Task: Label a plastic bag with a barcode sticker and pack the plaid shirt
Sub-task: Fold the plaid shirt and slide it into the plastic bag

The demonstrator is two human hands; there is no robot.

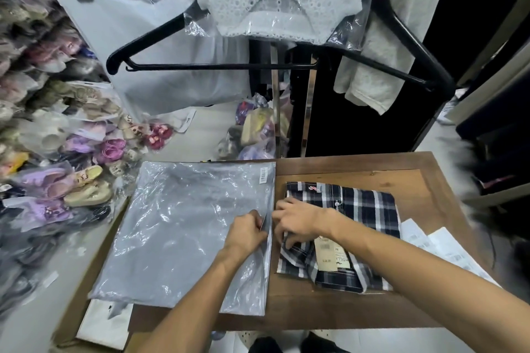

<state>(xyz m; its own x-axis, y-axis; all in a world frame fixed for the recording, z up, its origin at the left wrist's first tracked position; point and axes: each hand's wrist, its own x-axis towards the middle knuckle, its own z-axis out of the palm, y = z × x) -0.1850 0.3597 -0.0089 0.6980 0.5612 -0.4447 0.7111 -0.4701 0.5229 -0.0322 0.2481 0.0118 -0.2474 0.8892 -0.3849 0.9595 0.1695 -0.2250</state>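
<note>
- Left hand (247, 233) pinched on the right edge of the plastic bag (183, 235), grip closed on the film.
- Right hand (298, 219) just beside it, fingers curled onto the left edge of the plaid shirt (344, 235); grip there hard to tell.
- Barcode sticker (263, 175) stuck at the bag's far right corner.
- Bag and folded shirt lying side by side on the wooden table (329, 309).
- Paper label sheets (441, 249) right of the shirt.

Navy-and-white plaid shirt (364, 209), brown table (424, 180)
</note>
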